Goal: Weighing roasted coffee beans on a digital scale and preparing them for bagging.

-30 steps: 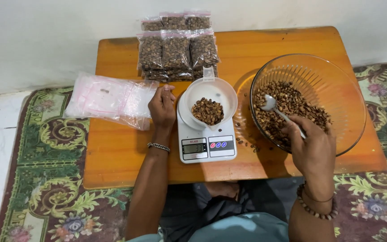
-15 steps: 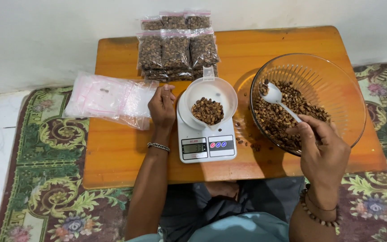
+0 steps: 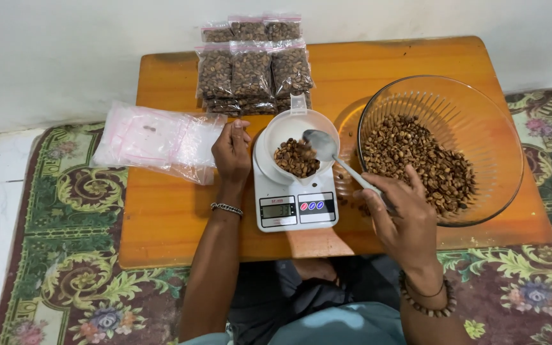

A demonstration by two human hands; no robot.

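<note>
Right hand point(image 3: 404, 214) grips metal spoon point(image 3: 330, 153) by handle, bowl of spoon over white cup point(image 3: 298, 150) (brown beans inside) on digital scale point(image 3: 295, 204). Left hand point(image 3: 232, 150) rests on wooden table point(image 3: 180, 217) just beside cup, fingers loosely curled, holding nothing. Glass bowl point(image 3: 480, 121) of beans sits right of scale. Filled bean bags point(image 3: 250, 67) stacked behind cup. Empty plastic bags point(image 3: 154, 140) lie left of left hand.

Filled bags point(image 3: 250, 67): clear pouches of brown beans, pink-edged tops, stacked beyond the left hand's point(image 3: 232, 151) fingertips.
Empty bags point(image 3: 158, 142): flat clear pile, pinkish seams, just left of those fingers.
Scale screen point(image 3: 278, 210): small dark rectangle, between both wrists.
</note>
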